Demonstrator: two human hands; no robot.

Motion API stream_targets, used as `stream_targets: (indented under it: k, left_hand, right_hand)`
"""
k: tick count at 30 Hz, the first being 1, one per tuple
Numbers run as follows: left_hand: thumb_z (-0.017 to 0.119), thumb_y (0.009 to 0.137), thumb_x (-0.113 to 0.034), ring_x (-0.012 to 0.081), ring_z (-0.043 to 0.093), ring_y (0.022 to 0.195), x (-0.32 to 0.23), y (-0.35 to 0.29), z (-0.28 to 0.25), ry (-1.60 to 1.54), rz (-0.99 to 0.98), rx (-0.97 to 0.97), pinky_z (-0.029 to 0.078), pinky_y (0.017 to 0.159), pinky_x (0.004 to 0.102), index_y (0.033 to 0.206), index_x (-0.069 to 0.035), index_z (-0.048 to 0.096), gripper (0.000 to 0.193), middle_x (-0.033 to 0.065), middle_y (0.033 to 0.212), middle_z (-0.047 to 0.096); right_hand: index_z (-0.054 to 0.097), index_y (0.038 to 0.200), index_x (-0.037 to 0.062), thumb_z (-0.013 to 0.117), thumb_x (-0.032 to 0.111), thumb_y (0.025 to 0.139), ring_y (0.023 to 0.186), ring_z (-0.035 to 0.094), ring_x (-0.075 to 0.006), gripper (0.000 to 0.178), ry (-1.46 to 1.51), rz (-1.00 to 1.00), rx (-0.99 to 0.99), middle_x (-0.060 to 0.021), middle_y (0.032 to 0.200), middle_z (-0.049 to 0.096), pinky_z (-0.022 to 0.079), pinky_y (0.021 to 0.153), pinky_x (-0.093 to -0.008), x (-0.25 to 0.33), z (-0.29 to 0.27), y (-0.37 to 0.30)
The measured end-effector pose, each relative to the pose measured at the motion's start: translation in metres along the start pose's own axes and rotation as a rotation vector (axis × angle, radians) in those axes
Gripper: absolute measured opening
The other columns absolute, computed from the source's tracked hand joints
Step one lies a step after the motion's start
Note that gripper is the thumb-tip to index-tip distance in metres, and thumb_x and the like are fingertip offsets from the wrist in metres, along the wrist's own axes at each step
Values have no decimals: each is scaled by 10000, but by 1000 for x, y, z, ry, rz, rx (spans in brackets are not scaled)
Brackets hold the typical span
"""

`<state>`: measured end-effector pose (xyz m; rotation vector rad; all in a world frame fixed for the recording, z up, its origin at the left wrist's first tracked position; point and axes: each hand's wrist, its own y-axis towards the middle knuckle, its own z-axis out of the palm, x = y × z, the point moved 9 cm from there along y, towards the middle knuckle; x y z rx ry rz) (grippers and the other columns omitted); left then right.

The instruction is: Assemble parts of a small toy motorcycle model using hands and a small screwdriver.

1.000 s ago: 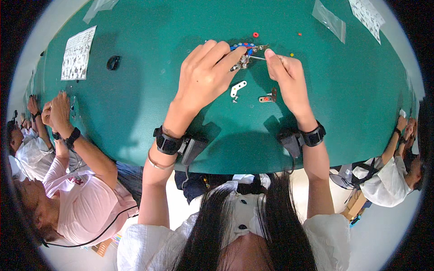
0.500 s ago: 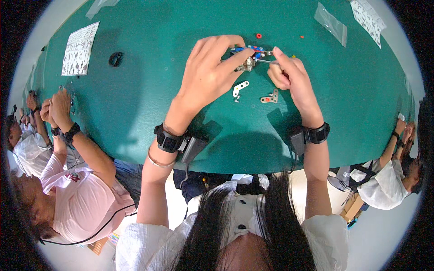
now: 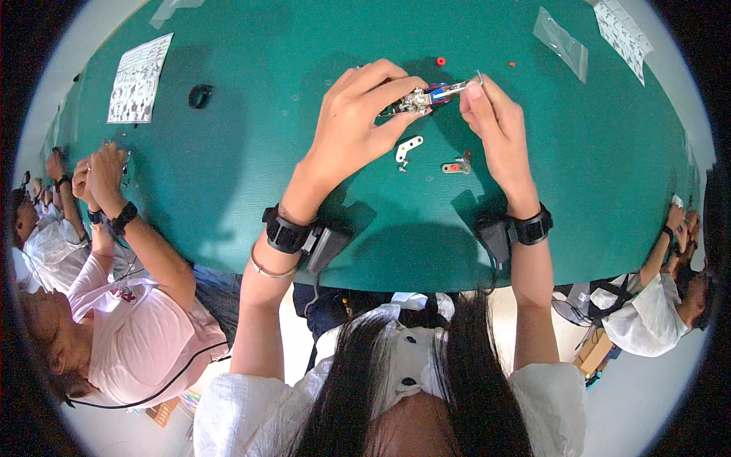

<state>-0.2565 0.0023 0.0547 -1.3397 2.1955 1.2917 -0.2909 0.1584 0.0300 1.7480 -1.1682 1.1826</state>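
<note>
My left hand (image 3: pixel 358 114) is closed around a small toy model (image 3: pixel 417 101) built of silvery metal pieces with blue and red parts. Its far side is partly hidden by my fingers. Between the thumb and fingers of my right hand (image 3: pixel 491 114) is a thin hex key (image 3: pixel 479 77), its bent end sticking up past the thumb. The key's shaft reaches left to the model's blue part. Below the model on the table lie a bent white perforated strip (image 3: pixel 409 148), with small screws beside it, and a metal bracket (image 3: pixel 455 167) with a red piece on it.
On the green table (image 3: pixel 251 206) are a red ring (image 3: pixel 441 62), a small red bit (image 3: pixel 512 64), a black coil (image 3: pixel 199 96), a plastic bag (image 3: pixel 562 44) and printed sheets (image 3: pixel 140 78). Co-workers sit left and right, one in a pink shirt (image 3: pixel 148 335).
The model has turned in my left hand. My right hand has rotated upward, and the hex key's bent end now shows above its thumb.
</note>
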Motion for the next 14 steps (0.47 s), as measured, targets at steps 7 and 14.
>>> stream_targets:
  k: [7, 14]
  left_hand:
    - [780, 696, -82, 222, 629, 769, 1, 4, 0, -113, -24, -41, 498, 676, 303, 943, -54, 708, 259, 83, 867, 651]
    - [784, 696, -80, 204, 625, 757, 6, 2, -3, -171, -50, -61, 499, 675, 291, 939, -50, 715, 254, 83, 866, 641]
  right_hand:
    - [531, 861, 23, 546, 241, 970, 628, 346, -44, 245, -147, -27, -37, 30, 658, 410, 291, 523, -231, 3, -9, -1]
    - [520, 889, 41, 549, 215, 967, 675, 360, -33, 193, -62, -63, -98, 40, 728, 428, 300, 582, -214, 11, -9, 1]
